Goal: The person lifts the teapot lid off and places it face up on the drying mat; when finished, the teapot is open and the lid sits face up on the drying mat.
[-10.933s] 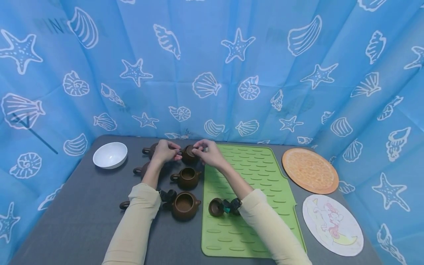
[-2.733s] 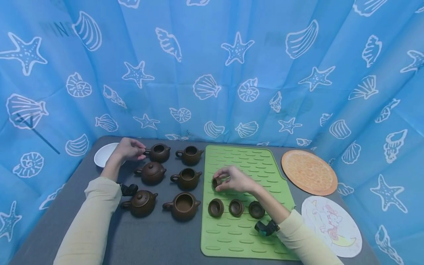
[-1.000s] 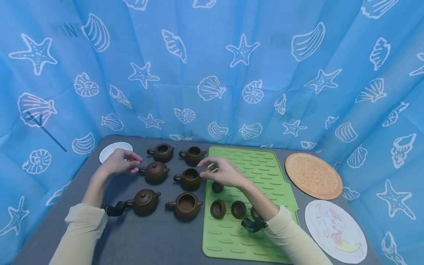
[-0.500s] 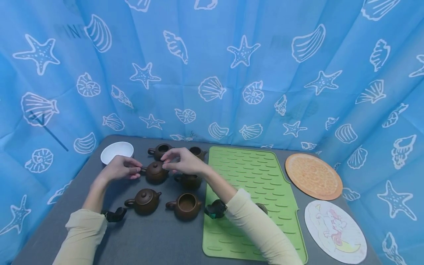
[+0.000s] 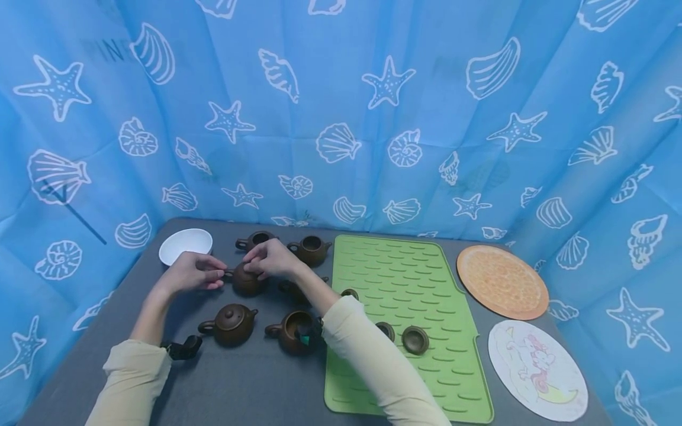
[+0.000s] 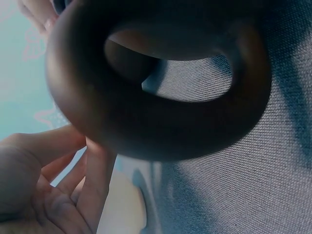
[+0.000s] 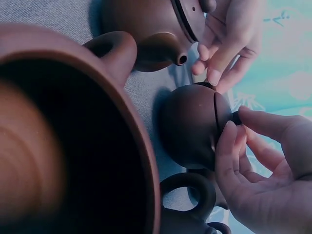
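Observation:
In the head view my left hand [image 5: 196, 274] pinches the handle of the middle-left brown teapot [image 5: 248, 283]. My right hand [image 5: 273, 259] reaches across to that teapot's top. Seen from the right wrist, the thumb and fingers hold the knob of its lid [image 7: 222, 110], which sits on the pot. Nearer the front, a second lidded teapot [image 5: 230, 325] stands untouched; its handle [image 6: 161, 126] fills much of the left wrist view. Lidless teapots stand around: back left [image 5: 256, 238], back right [image 5: 311, 249], near right [image 5: 292, 337], and middle right [image 5: 295, 290], partly behind the right forearm.
A green mat [image 5: 394, 266] bears several small lids, including one lid [image 5: 415, 340] toward the front; the right sleeve covers part of it. A white bowl [image 5: 185, 245] stands at back left. An orange round mat [image 5: 502, 282] and a white round mat [image 5: 538, 371] lie at right.
Lids from the lidless pots came to rest on the mat. My left hand went from the back-left pot's handle to the middle-left one's; my right hand moved left from the mat onto its lid.

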A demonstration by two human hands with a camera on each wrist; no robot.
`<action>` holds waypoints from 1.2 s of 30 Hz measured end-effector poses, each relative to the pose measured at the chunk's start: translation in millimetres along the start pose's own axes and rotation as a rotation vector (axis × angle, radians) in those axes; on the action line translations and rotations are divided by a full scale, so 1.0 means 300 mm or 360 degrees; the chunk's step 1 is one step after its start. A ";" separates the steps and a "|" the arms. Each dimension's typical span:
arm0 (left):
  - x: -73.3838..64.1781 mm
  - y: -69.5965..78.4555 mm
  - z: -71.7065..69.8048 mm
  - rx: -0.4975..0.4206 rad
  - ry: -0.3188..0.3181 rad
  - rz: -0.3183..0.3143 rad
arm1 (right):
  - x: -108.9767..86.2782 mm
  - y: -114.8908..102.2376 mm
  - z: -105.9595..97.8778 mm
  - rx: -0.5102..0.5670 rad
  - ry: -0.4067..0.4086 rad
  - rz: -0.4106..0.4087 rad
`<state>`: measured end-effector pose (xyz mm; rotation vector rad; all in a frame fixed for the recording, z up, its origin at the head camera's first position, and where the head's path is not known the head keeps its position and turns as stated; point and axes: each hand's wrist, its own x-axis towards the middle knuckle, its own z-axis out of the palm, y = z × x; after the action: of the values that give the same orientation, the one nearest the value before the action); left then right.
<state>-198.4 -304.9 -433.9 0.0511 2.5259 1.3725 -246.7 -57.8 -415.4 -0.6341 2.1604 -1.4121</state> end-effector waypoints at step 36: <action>-0.008 0.009 0.004 -0.0012 0.0001 -0.0012 | -0.480 0.068 -0.397 -0.0092 0.0060 -0.0237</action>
<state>-196.0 -302.7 -431.7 0.0397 2.5188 1.3791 -210.6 121.6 -372.2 -0.8112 2.2299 -1.4521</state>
